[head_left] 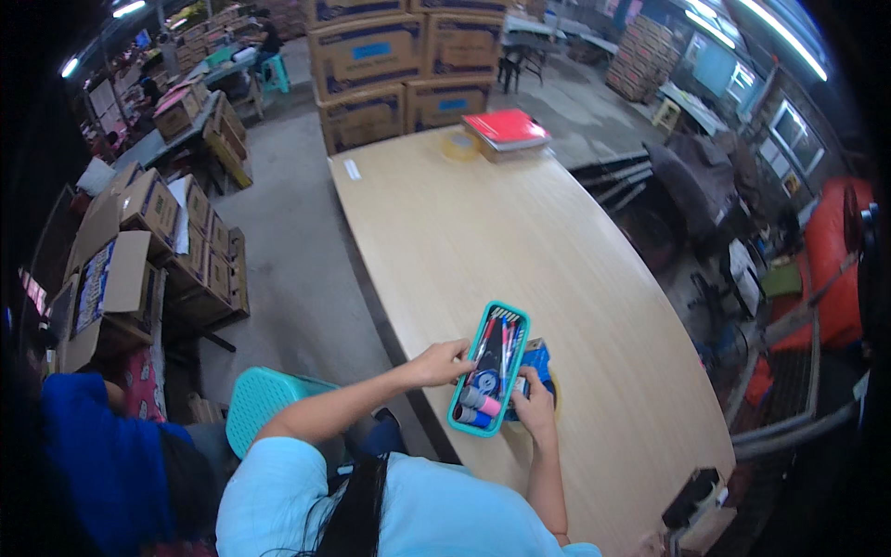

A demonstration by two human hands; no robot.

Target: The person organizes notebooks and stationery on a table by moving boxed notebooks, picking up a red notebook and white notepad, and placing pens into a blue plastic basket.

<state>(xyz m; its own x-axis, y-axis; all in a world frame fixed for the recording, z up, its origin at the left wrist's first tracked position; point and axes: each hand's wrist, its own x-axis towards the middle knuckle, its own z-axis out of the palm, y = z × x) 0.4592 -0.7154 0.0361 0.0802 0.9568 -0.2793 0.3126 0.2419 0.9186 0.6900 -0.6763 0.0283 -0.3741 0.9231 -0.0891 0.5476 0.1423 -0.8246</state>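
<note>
A teal plastic basket [506, 305] sits near the left edge of the table, with pens [507, 345], a dark blue tape-like roll [485, 381] and several thick markers [481, 401] in it. At its left rim is my left hand [442, 363], fingers curled closed beside the pens; what they pinch, if anything, is hidden. My right hand [535, 407] is closed against the basket's right side, the thumb near the rim. Partly behind that hand, a blue box-like item [535, 356] and a yellowish tape roll [557, 390] show beside the basket.
A red-topped stack of books [507, 130] and a clear tape roll [459, 147] lie at the table's far end [408, 186]. Cartons [367, 56] are stacked beyond it. A teal stool [264, 399] and a person in blue [102, 464] are at my left.
</note>
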